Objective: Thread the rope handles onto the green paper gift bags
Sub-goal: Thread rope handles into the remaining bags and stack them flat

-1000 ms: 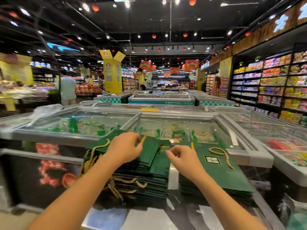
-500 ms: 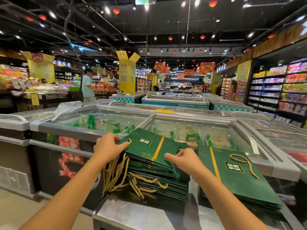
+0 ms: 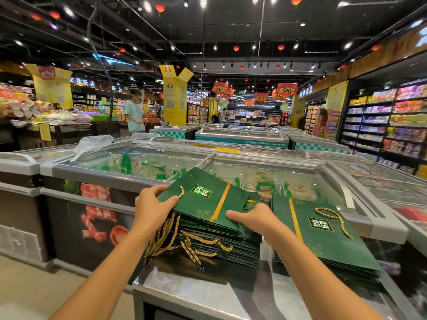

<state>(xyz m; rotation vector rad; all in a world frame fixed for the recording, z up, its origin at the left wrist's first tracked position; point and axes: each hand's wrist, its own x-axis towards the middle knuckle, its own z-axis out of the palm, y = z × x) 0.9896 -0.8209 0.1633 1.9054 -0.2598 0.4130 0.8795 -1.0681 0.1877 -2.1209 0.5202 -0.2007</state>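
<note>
Progress, from the head camera: our left hand [image 3: 154, 209] pinches the flat dark-green paper gift bag [image 3: 208, 204] topping the left stack [image 3: 219, 248]. Our right hand [image 3: 254, 219] lies on its near corner; we cannot tell whether it grips. Twisted gold rope handles [image 3: 196, 245] dangle below, so we judge many bags done.

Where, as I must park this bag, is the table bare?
The steel table is bare along its near edge, before both stacks, and in the slim gap between them. Crowded: rope handles spill off the left stack; the right stack fills its side.
</note>
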